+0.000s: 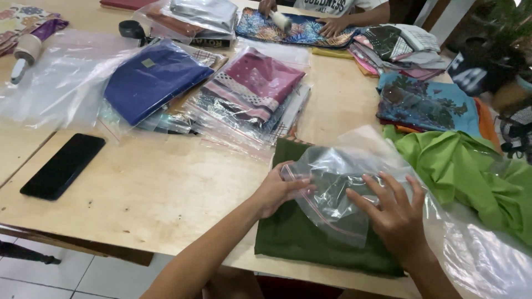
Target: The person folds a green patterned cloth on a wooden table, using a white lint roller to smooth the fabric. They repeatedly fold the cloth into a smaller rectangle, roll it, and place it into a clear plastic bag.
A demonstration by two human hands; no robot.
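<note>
Clear plastic bag handled over folded dark green cloth, near edge of wooden table.

Clear plastic bag (332, 191) with red zip strip lies on folded dark green cloth (293, 235) at the table's (166, 188) near edge, right of centre. Left hand (277, 188) pinches the bag's left edge between thumb and fingers. Right hand (393, 213) lies flat on the bag, fingers spread apart, gripping nothing. Light green cloth (471, 171) sits crumpled toward the right edge, just beside the bag. Black phone (62, 166) lies flat near the left edge. Bagged blue garment (152, 77) and bagged maroon garment (252, 83) rest mid-table. At the far edge, another person's hands (332, 25) press a patterned blue cloth (293, 30).
</note>
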